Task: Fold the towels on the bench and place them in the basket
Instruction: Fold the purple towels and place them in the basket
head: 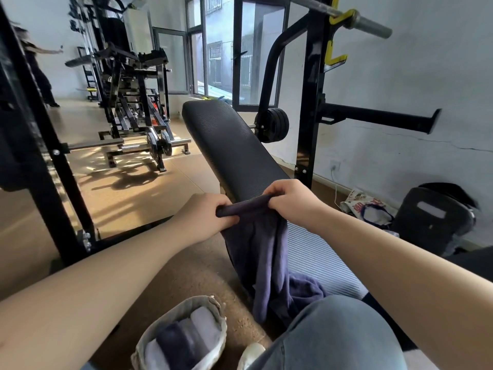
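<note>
A dark navy towel [262, 252] hangs in front of me over the near end of the black padded bench [226, 145]. My left hand [205, 217] grips the towel's top edge at its left end and my right hand [290, 201] grips the same edge at its right end, so the edge is stretched between them. The towel's lower part bunches on the bench seat by my knee. On the floor at the lower left stands a grey fabric basket [213, 311] holding folded towels, one dark and some pale.
A black squat rack [309, 108] with a barbell [370, 24] stands behind the bench by the wall. A weight machine [133, 102] stands at the left, and a person in the far left corner. A printed bag [365, 206] and a black bag [434, 217] lie at the right.
</note>
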`<state>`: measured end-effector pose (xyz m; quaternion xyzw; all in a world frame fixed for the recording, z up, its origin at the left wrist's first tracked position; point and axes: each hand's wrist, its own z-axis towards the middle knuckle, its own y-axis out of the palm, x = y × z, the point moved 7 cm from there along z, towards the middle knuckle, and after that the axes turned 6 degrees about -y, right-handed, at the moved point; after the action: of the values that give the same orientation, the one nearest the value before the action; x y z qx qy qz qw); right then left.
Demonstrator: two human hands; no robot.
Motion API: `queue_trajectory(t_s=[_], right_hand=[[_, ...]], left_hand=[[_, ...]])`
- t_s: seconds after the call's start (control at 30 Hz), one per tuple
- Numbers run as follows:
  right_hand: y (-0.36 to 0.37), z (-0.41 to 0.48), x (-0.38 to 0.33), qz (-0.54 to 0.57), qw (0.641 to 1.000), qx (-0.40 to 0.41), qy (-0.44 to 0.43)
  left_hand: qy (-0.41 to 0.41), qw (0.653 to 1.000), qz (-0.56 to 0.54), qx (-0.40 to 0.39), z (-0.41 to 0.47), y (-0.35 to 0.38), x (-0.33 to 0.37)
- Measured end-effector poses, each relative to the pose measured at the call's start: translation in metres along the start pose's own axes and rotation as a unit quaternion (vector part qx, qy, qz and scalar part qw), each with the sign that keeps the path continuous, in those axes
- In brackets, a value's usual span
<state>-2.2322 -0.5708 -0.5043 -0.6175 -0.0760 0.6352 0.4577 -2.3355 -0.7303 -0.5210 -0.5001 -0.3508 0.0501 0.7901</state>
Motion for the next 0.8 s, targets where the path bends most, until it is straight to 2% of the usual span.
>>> queue_trajectory(t_s=[0.13,0.23,0.37,0.47,0.63,0.8], right_hand=[[0.019,-0.009,-0.003,0.081,0.988,-0.130,0.021],[0.025,-0.014,-0.014,0.128,0.978,-0.164,-0.001],[0.021,-0.012,-0.024,0.102,0.985,-0.130,-0.050],[0.007,-0.010,-0.027,0.096,0.990,-0.067,-0.078],[-0.016,-0.010,-0.027,0.185,0.981,-0.006,-0.064],[-0.034,0.000,-0.025,0.180,0.982,0.032,-0.038]], left_hand=[[-0.011,0.997,-0.068,0.026,0.003,-0.003,0.000],[-0.010,0.993,-0.103,0.051,0.004,-0.005,0.009],[-0.012,0.986,-0.148,0.080,0.003,-0.010,0.019],[-0.006,0.987,-0.148,0.054,0.000,-0.011,0.022],[-0.028,0.999,-0.036,0.009,-0.002,-0.005,0.024],[-0.060,0.995,-0.062,0.040,0.003,-0.009,0.016]])
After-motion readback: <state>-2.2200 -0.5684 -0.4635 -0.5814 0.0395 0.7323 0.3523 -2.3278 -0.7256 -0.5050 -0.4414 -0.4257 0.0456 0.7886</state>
